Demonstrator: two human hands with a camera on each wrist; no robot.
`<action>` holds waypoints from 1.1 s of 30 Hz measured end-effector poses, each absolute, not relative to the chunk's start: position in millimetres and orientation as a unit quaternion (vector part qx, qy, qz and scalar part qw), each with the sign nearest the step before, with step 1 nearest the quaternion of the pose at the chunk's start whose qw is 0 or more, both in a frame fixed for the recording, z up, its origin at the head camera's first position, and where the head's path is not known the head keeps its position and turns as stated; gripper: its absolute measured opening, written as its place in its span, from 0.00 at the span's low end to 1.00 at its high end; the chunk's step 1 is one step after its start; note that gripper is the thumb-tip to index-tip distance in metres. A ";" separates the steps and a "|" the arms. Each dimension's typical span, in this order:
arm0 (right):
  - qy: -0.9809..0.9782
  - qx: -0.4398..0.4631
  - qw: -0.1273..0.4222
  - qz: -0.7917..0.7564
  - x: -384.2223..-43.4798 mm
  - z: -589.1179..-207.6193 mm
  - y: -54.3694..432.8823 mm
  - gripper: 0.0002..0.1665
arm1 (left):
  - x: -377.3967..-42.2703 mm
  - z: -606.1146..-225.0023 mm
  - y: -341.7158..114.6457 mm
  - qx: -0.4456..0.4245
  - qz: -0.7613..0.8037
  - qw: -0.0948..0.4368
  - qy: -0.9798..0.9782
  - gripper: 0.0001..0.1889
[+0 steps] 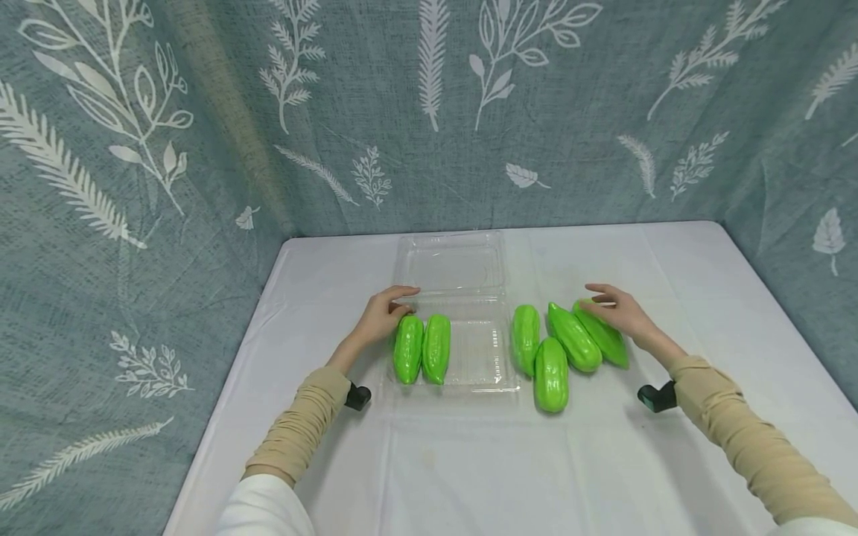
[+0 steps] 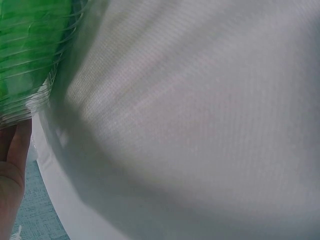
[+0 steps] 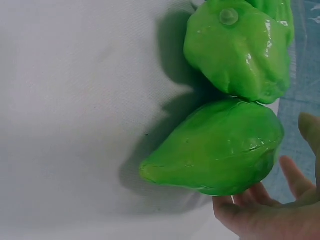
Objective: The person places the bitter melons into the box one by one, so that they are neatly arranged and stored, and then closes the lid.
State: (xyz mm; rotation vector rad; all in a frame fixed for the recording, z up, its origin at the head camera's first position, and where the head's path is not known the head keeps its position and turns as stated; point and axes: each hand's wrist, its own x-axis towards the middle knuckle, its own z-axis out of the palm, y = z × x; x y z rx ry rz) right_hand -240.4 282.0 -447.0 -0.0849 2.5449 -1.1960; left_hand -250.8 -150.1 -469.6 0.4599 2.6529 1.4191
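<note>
My reference is the clear, thin-plastic rectangular clamshell box. Its transparent, shallow hinged lid lies folded back beyond it on the white cloth-covered table.

Fruit count on my feed: six, all glossy, bright green, oblong and lightly ridged. Two are inside the box, both in its left half: the outer fruit by the left wall, the inner fruit just beside it.

Four are outside, right of the box. The nearest fruit lies along the right wall; contact unclear. The front fruit is a bit further right and toward me, then the slanted fruit, then the far-right fruit.

I have the left hand at the box's far-left corner, fingertips against the rim. Can't tell whether they pinch it or only steady it.

Right hand is well right of the box, over the far end of the far-right fruit. Fingers are spread wide, some touching it; no grip round it that I can see.

Progress, my judgement: filling is partway. Two in, four left, lid not yet over.
</note>
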 end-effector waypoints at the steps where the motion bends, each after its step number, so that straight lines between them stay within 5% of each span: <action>1: 0.894 -0.031 0.164 -0.416 -240.6 -447.8 282.2 0.40 | -250.7 -469.4 -150.2 0.149 0.467 0.050 0.870 0.20; 33: 0.907 -0.048 0.177 -0.380 -236.7 -453.2 283.0 0.35 | -248.7 -466.1 -149.9 0.147 0.462 0.055 0.873 0.20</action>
